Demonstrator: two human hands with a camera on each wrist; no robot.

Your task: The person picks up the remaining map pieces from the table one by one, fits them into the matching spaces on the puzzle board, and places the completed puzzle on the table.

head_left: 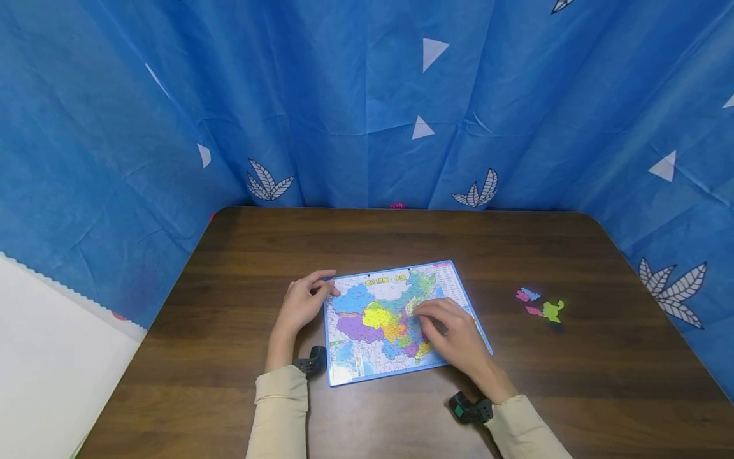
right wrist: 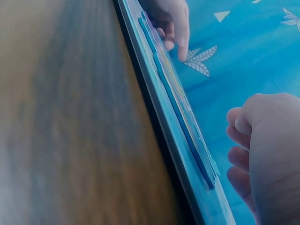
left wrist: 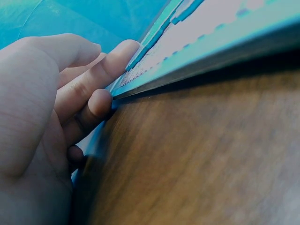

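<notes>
A map jigsaw board (head_left: 344, 376) with a blue border and many-coloured pieces lies slightly turned on the table. My left hand (head_left: 305, 299) rests at its upper left corner; in the left wrist view, fingertips (left wrist: 127, 49) touch the board's edge (left wrist: 187, 70). Over the right half of the map is my right hand (head_left: 455, 331), its fingers bent and pointing down near a pale patch (head_left: 411, 307). The right wrist view shows curled fingers (right wrist: 239, 157) beyond the board's raised pieces (right wrist: 180, 117); whether they pinch a piece is hidden.
Loose puzzle pieces lie on the table right of the board: a green one (head_left: 552, 311), a pink one (head_left: 534, 311), and a blue one (head_left: 530, 294) beside another pink one (head_left: 522, 296). A blue curtain (head_left: 344, 115) hangs behind the brown wooden table (head_left: 206, 357).
</notes>
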